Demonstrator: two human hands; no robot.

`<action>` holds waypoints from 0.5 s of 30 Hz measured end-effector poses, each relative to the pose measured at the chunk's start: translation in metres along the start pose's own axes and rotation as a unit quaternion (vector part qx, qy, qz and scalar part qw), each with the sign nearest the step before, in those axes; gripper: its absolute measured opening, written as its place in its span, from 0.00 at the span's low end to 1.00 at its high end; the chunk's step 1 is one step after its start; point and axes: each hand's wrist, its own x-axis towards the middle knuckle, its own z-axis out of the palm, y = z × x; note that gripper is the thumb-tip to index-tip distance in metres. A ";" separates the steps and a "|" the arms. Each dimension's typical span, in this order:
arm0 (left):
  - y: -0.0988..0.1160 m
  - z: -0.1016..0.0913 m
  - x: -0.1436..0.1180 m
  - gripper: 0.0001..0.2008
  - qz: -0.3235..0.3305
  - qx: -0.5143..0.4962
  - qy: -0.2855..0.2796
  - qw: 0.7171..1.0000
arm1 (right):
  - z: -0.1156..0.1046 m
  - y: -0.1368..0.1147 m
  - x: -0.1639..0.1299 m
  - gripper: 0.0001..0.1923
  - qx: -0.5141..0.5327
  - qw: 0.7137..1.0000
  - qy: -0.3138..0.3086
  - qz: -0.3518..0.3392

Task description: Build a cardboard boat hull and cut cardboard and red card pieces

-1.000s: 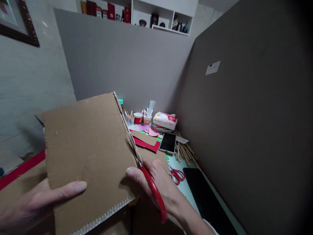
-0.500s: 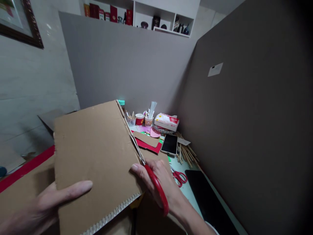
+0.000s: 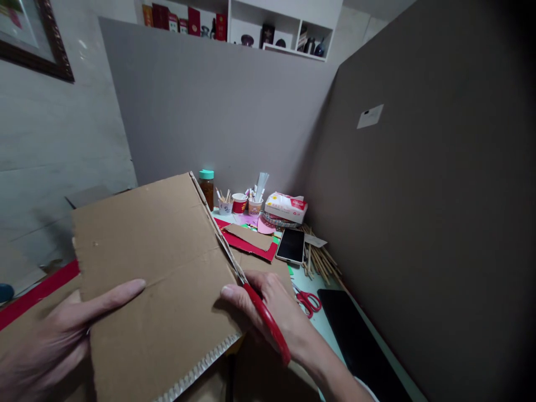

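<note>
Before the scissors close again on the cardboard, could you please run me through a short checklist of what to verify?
1. Left hand holds the cardboard sheet with its grip on the near left edge: ok.
2. Left fingers away from the blades: ok.
3. Right hand grips the red scissors: ok.
4. Blades lie along the sheet's right edge: ok.
5. How wide the blades stand: cannot tell.
6. Phone and spare scissors lie beyond the sheet: ok.
</note>
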 end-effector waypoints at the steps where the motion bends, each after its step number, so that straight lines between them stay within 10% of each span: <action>1: -0.001 0.000 -0.001 0.55 0.001 0.003 -0.002 1.000 | -0.001 0.000 -0.001 0.24 0.005 1.000 -0.005 0.002; 15: -0.009 0.002 -0.008 0.57 0.033 0.053 -0.015 0.998 | -0.014 -0.006 -0.005 0.19 0.001 0.999 -0.004 -0.049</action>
